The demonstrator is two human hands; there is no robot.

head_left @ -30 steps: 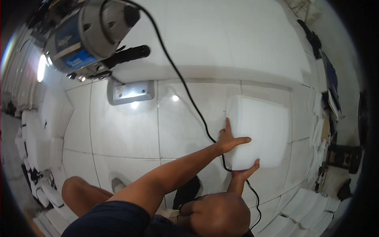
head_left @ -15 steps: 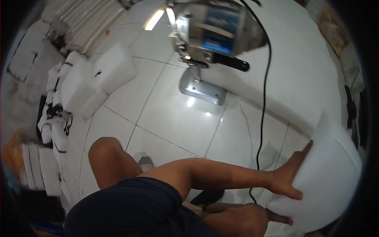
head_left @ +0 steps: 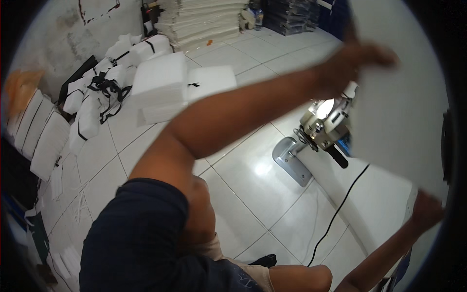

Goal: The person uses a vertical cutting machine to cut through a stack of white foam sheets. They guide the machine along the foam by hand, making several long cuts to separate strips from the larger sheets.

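At the right, I hold a large white foam-like sheet point(head_left: 401, 117) off the floor, tilted upright. My left hand point(head_left: 360, 62) stretches across and grips its upper left edge, slightly blurred by motion. Lower down, my right hand point(head_left: 427, 212) is closed on the sheet's bottom edge near the right rim of the picture. Behind the sheet, partly covered by it, stands an upright electric cutting machine point(head_left: 325, 125) with a lit lamp and a black handle. Its grey metal base plate point(head_left: 293, 163) rests on the tiled floor, beside a thick white stack point(head_left: 372, 197).
A black cable point(head_left: 333, 221) runs from the machine towards my leg. White foam blocks point(head_left: 158, 82) and strapped white bundles point(head_left: 87, 119) lie at the left. Farther back are a tall stack of white sheets point(head_left: 202, 22) and dark wrapped stacks point(head_left: 292, 17).
The white sheet has gone from low at the right to raised high, with my left hand lifting its far end. My right hand has moved to its bottom edge. The view has turned.
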